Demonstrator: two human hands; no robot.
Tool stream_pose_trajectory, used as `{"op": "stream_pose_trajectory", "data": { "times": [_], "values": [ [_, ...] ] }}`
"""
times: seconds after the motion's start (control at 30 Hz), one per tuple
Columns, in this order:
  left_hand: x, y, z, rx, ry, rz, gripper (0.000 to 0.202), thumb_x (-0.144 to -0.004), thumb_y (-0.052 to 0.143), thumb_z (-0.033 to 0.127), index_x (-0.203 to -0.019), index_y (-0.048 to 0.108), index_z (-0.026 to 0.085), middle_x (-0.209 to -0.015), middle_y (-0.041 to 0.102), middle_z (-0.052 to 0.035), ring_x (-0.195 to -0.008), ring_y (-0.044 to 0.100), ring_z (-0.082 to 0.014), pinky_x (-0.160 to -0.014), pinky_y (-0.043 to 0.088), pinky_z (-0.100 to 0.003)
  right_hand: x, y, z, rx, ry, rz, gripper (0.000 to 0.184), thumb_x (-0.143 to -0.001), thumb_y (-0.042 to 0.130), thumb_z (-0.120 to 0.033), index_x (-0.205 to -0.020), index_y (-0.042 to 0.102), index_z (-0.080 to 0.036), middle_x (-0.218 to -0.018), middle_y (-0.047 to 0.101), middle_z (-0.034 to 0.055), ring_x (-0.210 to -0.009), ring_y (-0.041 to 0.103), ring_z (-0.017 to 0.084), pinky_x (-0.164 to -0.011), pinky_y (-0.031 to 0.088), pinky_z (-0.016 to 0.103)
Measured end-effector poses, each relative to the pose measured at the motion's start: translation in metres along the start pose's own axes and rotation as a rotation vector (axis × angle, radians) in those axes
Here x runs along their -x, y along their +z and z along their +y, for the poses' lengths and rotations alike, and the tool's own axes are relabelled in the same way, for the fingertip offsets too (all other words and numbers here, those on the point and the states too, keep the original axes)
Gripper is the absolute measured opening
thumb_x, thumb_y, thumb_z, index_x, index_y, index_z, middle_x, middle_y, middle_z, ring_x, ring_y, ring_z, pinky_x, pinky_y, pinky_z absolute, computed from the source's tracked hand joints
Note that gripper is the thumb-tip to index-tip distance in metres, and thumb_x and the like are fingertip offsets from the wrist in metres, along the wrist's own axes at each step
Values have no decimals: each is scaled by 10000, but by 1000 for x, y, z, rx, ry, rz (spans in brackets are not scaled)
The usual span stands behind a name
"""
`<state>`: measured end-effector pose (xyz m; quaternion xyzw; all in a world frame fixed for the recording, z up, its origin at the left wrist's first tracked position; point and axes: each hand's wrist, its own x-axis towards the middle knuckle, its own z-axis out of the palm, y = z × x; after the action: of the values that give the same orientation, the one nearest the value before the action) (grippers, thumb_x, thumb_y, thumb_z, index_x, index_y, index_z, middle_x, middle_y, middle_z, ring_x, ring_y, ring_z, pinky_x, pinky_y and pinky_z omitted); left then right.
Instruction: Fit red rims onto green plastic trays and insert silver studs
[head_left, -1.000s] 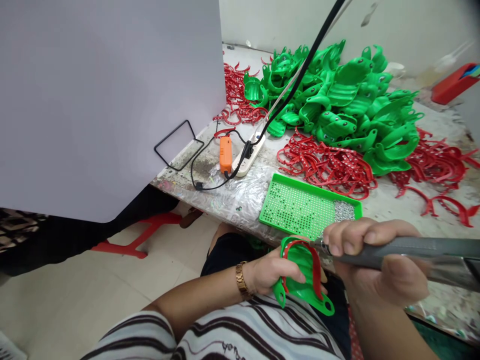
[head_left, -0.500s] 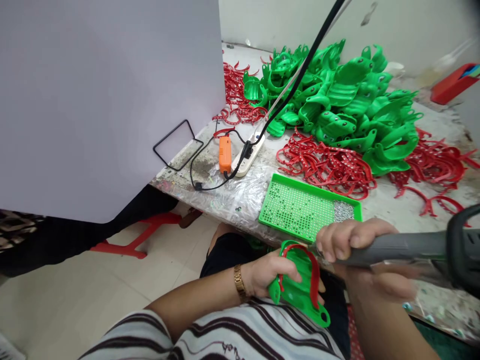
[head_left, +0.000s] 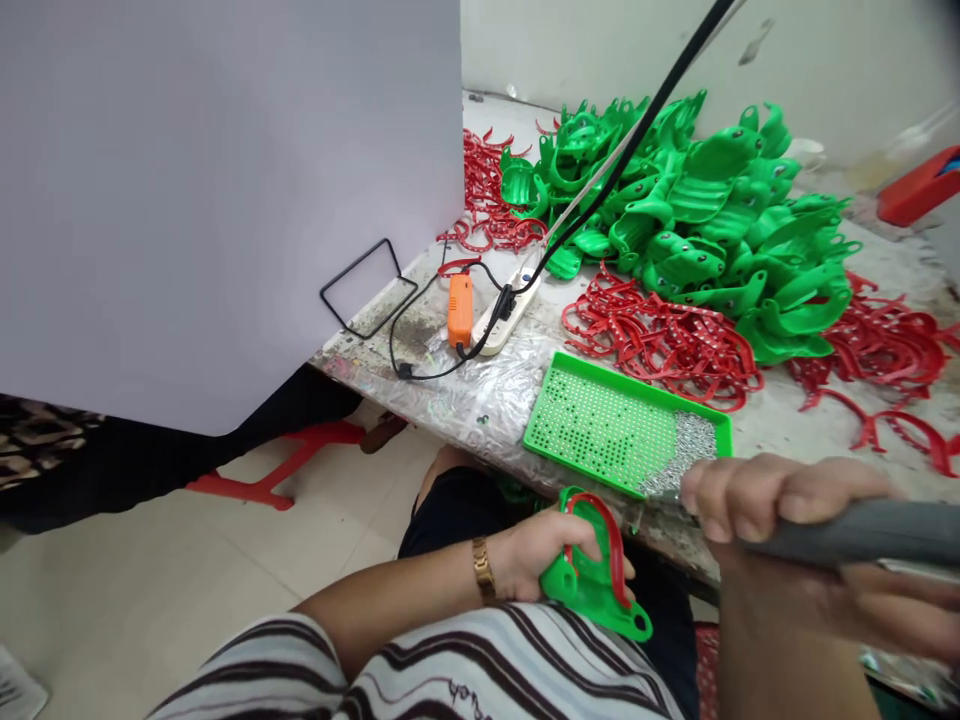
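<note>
My left hand (head_left: 536, 550) is closed on a green plastic shell (head_left: 589, 595) at the front of my body. A curved red plastic strip (head_left: 617, 555) lies along the shell's inside, close to my thumb. My right hand (head_left: 795, 495) grips a grey electric screwdriver (head_left: 892, 532), its body running out past the right edge of the view. The driver's narrow end points left at the near right corner of a green perforated tray (head_left: 585, 465). Small silver screws (head_left: 690, 448) are heaped at that end of the tray; contact with the tip cannot be made out.
Behind the tray lie red strips (head_left: 660, 340) and a large pile of green shells (head_left: 697, 220). A power strip (head_left: 510, 315), an orange adapter (head_left: 460, 310) and cables sit left of them. A grey panel (head_left: 225, 200) stands at left, with a red stool (head_left: 262, 485) below.
My right hand and the screwdriver have moved right, away from the green shell, with the tip now by the tray's screws. My left hand keeps its hold; the shell has tilted slightly.
</note>
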<state>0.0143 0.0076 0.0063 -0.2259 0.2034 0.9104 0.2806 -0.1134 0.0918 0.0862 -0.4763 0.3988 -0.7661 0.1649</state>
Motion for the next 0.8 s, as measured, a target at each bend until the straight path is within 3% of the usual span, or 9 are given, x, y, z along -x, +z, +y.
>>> {"op": "stream_pose_trajectory", "data": {
  "times": [0.1,0.2,0.33,0.8],
  "values": [
    [-3,-6,-4,-30,68,-101,366,-449,499,215,-750,651,74,-707,661,-127,-634,625,-189,-613,459,-288,1,-2,16,95,33,247,309,-719,721,-420,-790,564,-163,-590,511,-7,-492,514,124,-460,422,270],
    [-3,-8,-3,-43,61,-149,398,-457,494,225,-781,665,72,-701,664,-120,-643,631,-188,-610,454,-278,8,-5,44,146,68,340,230,-724,718,-315,-792,558,-165,-612,527,-9,-518,525,118,-487,439,265],
    [0,-6,0,-74,39,-161,434,-433,484,245,-784,672,73,-714,675,-131,-668,640,-207,-596,452,-278,16,-10,66,175,66,391,206,-738,706,-270,-795,547,-152,-622,529,-15,-538,535,102,-509,455,251],
    [1,-8,1,-28,72,-144,514,-440,503,211,-907,672,79,-753,690,-133,-701,654,-237,-676,476,-334,19,-9,72,229,104,414,230,-721,713,-283,-762,532,-148,-612,527,-11,-517,537,116,-500,451,271]
  ]
}}
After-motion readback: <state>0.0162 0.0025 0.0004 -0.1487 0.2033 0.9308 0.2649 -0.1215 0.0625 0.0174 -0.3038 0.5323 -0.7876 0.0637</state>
